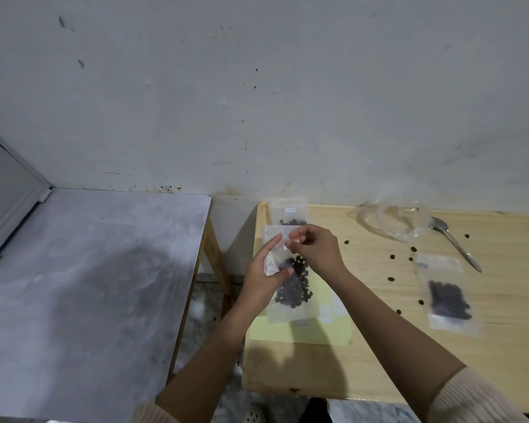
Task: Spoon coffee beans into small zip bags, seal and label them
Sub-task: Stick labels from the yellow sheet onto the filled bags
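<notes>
Nearest on the wooden tabletop (379,361) lies a pale yellow sheet (303,334), which looks like the label backing, with a few small white labels on it just right of the hands. On its far part lies the bag (290,288) now in hand, clear, with a dark heap of beans in its middle.

The left hand (264,276) rests flat along the bag's left edge, fingers straight and loosely spread, steadying the plastic rather than gripping it. The right hand (313,250) hovers over the bag's far end with thumb and forefinger pinched on a small white label (286,245). The step looks to be labelling.

To do it well, I would keep the left hand holding the film taut, so the label meets a flat patch well away from the beans and the zip strip. Touch one edge down first, then smooth across with a fingertip, so no crease is trapped. Whether the zip is fully closed cannot be told from here; a check is worthwhile.

To the right lies a second filled bag (449,297), with loose beans (392,257) scattered between. Further off are a spoon (455,247) and a crumpled clear bag (393,219). At the far edge, just beyond the hands, sits a third bag (289,213), already labelled.
</notes>
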Demonstrator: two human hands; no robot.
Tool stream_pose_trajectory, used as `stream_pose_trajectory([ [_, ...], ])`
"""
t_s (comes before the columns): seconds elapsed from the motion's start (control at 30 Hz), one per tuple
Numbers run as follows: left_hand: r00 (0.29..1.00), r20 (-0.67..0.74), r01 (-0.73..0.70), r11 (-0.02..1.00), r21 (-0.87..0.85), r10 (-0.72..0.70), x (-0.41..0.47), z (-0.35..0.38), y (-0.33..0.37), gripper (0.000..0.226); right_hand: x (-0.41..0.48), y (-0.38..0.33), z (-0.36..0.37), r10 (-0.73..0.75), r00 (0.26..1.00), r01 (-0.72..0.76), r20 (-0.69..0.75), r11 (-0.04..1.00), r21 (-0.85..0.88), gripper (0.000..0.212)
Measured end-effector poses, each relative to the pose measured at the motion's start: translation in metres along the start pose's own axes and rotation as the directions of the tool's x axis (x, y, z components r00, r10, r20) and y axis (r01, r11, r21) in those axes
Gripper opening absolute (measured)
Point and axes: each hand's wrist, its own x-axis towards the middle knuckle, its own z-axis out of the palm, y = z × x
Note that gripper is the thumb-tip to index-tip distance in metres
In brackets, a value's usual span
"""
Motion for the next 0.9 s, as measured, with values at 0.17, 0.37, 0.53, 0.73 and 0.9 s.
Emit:
stream_pose_trajectory([
  [0.17,1.000,-0.006,-0.005,1.000,-0.003,0.005,-0.001,0.003,0.005,0.061,-0.002,-0.005,0.000,0.004,0.999,-0.004,-0.032,1.000,-0.018,0.012],
  [0.37,1.000,-0.023,-0.015,1.000,0.012,0.016,-0.002,0.007,0.006,0.061,-0.006,-0.007,0.001,0.005,0.996,-0.008,-0.090,0.999,-0.038,0.014],
  [0.53,0.999,-0.042,-0.010,1.000,-0.024,0.009,-0.003,0.006,0.009,0.062,-0.008,-0.009,-0.005,-0.003,0.988,-0.012,-0.151,0.995,-0.095,0.032],
  [0.73,0.998,-0.059,-0.017,0.999,-0.048,0.014,-0.003,0.001,0.015,0.064,-0.008,-0.016,-0.020,0.177,0.978,-0.184,-0.112,0.982,-0.051,0.076],
  [0.9,0.991,-0.106,0.053,0.973,-0.225,-0.078,0.004,0.004,0.027,0.038,-0.012,-0.020,-0.027,0.149,0.987,-0.158,0.058,0.969,0.190,0.034],
])
